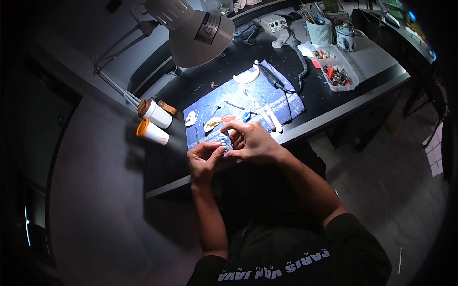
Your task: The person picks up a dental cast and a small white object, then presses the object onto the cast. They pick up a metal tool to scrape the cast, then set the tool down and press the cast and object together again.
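Observation:
Both hands meet at the front edge of a blue towel (205,106). My left hand (205,159) pinches a small piece with tooth-like cream shapes (223,143). Around a blue piece (227,139) beside it, the fingers of my right hand (255,141) are curled. Whether the two pieces are joined cannot be made out. Just beyond my hands lie a cream dental model (212,124) and a red flat piece (228,119). A white model (191,118) is at the towel's left. Thin tools and a white stick (272,118) lie to the right.
A lamp (198,40) hangs over the towel. Two cups, one white (157,116) and one orange-lidded (153,133), stand at the left. A corded handpiece (269,75) lies at the towel's back right. Farther right are a plastic box (350,86) and a brush holder (320,35).

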A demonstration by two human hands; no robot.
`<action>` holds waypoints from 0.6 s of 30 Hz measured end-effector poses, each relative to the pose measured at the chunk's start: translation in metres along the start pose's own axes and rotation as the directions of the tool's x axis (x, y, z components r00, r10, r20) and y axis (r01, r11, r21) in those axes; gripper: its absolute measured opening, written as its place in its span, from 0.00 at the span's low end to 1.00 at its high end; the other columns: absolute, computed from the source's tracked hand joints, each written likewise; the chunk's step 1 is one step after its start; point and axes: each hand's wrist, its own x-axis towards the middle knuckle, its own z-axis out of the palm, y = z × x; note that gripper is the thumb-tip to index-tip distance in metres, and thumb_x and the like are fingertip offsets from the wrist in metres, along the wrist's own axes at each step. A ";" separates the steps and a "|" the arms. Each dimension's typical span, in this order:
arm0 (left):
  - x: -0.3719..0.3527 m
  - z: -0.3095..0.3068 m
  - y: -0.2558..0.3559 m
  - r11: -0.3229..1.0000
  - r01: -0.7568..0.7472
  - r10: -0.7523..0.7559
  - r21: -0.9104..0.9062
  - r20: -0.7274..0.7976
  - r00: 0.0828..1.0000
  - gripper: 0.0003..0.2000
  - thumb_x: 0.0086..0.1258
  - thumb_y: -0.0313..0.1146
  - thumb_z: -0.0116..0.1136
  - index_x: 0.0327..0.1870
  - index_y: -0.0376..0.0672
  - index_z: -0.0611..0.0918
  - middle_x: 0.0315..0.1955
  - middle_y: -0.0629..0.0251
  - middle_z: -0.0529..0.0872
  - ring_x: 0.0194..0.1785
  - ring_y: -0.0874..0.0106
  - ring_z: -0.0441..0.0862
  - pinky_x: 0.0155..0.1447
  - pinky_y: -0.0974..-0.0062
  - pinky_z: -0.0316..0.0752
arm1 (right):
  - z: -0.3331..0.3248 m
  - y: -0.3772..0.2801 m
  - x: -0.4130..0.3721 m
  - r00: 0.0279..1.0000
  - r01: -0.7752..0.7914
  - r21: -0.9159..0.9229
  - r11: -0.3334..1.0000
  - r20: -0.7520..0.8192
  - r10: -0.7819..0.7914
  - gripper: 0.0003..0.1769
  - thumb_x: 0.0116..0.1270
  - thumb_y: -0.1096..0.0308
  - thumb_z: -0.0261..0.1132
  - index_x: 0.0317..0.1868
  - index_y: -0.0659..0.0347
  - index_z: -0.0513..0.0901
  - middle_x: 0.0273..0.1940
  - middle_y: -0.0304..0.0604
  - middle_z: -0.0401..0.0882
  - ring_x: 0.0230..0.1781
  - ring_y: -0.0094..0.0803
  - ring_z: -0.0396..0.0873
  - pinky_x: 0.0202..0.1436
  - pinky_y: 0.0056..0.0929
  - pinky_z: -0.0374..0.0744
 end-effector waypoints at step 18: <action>0.000 0.006 0.005 1.000 0.004 -0.004 -0.006 0.015 1.000 0.06 0.71 0.21 0.74 0.46 0.34 0.91 0.40 0.63 0.94 0.47 0.75 0.91 0.57 0.74 0.84 | 0.001 0.004 -0.002 0.999 0.041 -0.040 0.998 0.006 -0.041 0.31 0.63 0.72 0.85 0.66 0.63 0.84 0.45 0.47 0.92 0.42 0.25 0.92 0.46 0.26 0.91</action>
